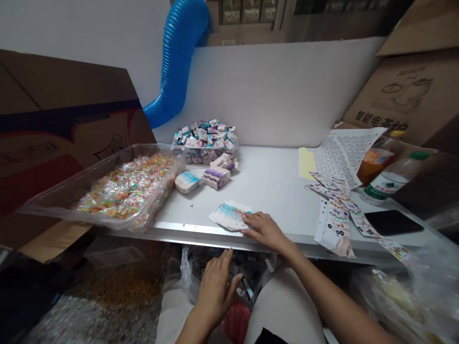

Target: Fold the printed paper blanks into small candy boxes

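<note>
My right hand (264, 232) lies at the table's front edge, its outstretched fingers touching the right side of a fanned pile of flat printed cards (229, 216), white with light blue and red marks. Over my lap, my left hand (217, 282) hovers with fingers extended and thumb apart, and I see nothing in it. Beneath it an open clear plastic bag (187, 274) holds many small dark grey pieces whose kind I cannot make out. Behind the cards sit a blue-and-white stack of cards (188, 182) and a purple-and-white stack (216, 177).
A clear tray (143, 215) of small wrapped, multicoloured packets stands left. Behind is a tub heaped with small printed boxes (211, 136). At right lie printed strips (337, 220), paper sheets (337, 150), a black phone (394, 222) and bottles (385, 184). Cardboard boxes (405, 95) flank the table.
</note>
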Tool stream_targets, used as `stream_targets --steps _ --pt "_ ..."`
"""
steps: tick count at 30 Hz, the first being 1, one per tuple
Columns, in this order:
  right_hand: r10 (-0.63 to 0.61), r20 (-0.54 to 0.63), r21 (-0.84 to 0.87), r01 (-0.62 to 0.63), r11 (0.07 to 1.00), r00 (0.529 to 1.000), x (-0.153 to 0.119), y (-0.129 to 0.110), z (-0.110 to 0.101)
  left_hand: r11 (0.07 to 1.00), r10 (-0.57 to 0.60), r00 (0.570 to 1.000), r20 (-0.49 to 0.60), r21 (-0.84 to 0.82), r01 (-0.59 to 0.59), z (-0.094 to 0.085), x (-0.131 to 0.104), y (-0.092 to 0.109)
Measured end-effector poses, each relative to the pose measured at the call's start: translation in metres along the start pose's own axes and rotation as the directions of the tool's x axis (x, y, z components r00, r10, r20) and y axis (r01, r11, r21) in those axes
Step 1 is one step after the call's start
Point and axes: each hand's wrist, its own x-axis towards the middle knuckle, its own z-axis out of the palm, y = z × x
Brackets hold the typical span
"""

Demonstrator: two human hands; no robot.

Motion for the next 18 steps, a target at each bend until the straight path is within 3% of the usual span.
stream_targets --steps 3,5,7,9,13,18 --pt "-0.040 -0.037 0.014 0.040 0.999 0.999 -0.001 -0.003 -0.007 1.000 0.020 0.999 -0.043 0.002 -0.020 -0.002 0.004 0.002" --pt "-0.017 -0.208 0.020 0.022 1.000 0.978 -0.007 -0.013 -0.014 0.999 0.033 0.993 -0.112 -0.002 -0.033 -0.005 0.011 0.007" --pt "0.032 -0.403 0.081 0.001 0.997 0.914 -0.015 -0.031 -0.019 0.999 0.038 0.973 -0.229 0.007 -0.037 -0.013 0.021 0.014" --pt "0.117 -0.450 0.238 -0.008 0.971 0.885 -0.025 -0.053 -0.023 0.999 0.031 0.943 -0.332 0.039 -0.019 -0.022 0.034 0.021" --pt "0.299 -0.167 0.592 -0.147 0.792 0.940 -0.038 -0.084 -0.023 0.996 0.081 0.953 -0.291 0.070 -0.064 -0.034 0.050 0.027" --pt "0.285 0.132 0.783 -0.276 0.557 0.949 -0.036 -0.073 -0.014 0.992 0.118 0.982 -0.149 0.058 -0.111 -0.033 0.045 0.022"
